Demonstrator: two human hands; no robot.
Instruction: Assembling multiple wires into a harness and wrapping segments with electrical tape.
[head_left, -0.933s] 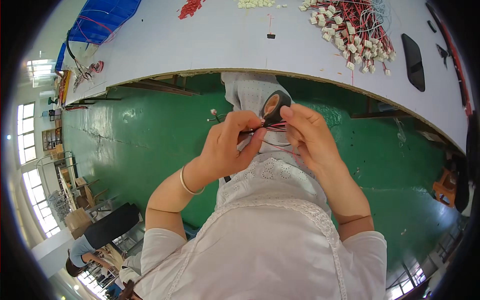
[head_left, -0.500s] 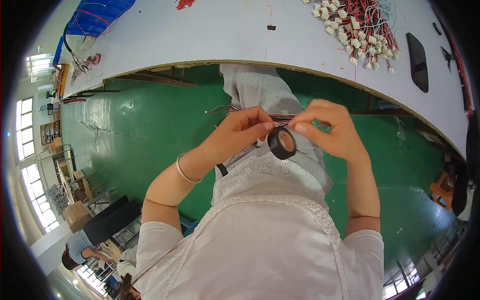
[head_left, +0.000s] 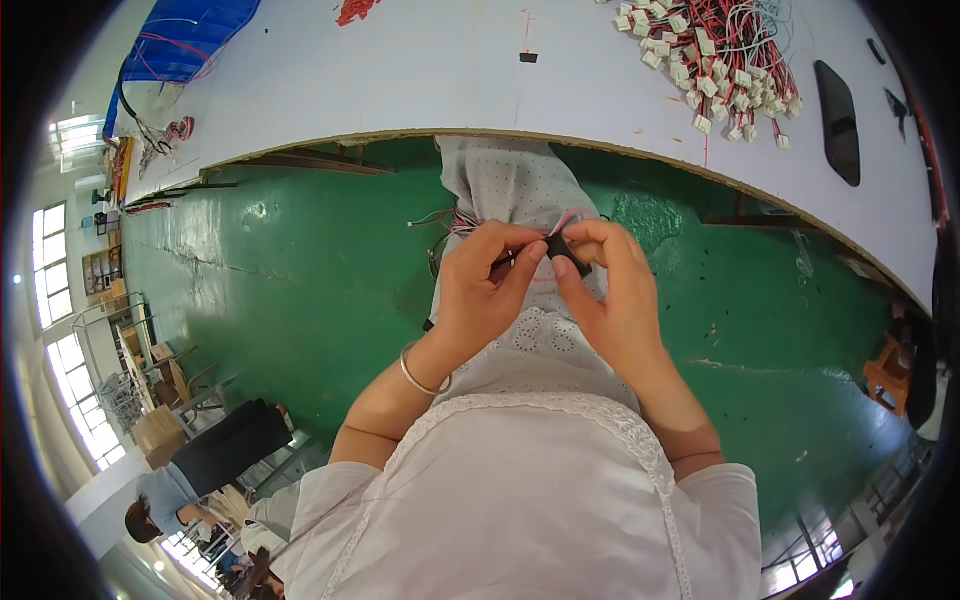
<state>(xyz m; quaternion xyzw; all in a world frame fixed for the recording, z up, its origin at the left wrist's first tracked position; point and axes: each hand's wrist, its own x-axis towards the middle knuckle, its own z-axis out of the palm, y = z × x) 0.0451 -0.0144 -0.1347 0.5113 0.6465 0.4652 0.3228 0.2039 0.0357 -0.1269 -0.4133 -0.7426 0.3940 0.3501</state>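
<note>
Two hands meet over the lap: the left hand (head_left: 485, 290) and right hand (head_left: 610, 290) press their fingers (head_left: 525, 270) together, pinching a black tape roll (head_left: 566, 252) and wires (head_left: 470, 225) between them. At two o'clock, a pile of connectors (head_left: 735, 70) lies on the white tabletop (head_left: 420, 80).

The left hand (head_left: 480, 295) and right hand (head_left: 610, 300) meet over the lap, pinching a roll of tape (head_left: 566, 254) and wires (head_left: 455, 222) between them. At twelve o'clock lies the tabletop (head_left: 420, 80); a pile of connectors (head_left: 730, 60) sits on it at one o'clock, a cloth (head_left: 185, 30) at eleven.
</note>
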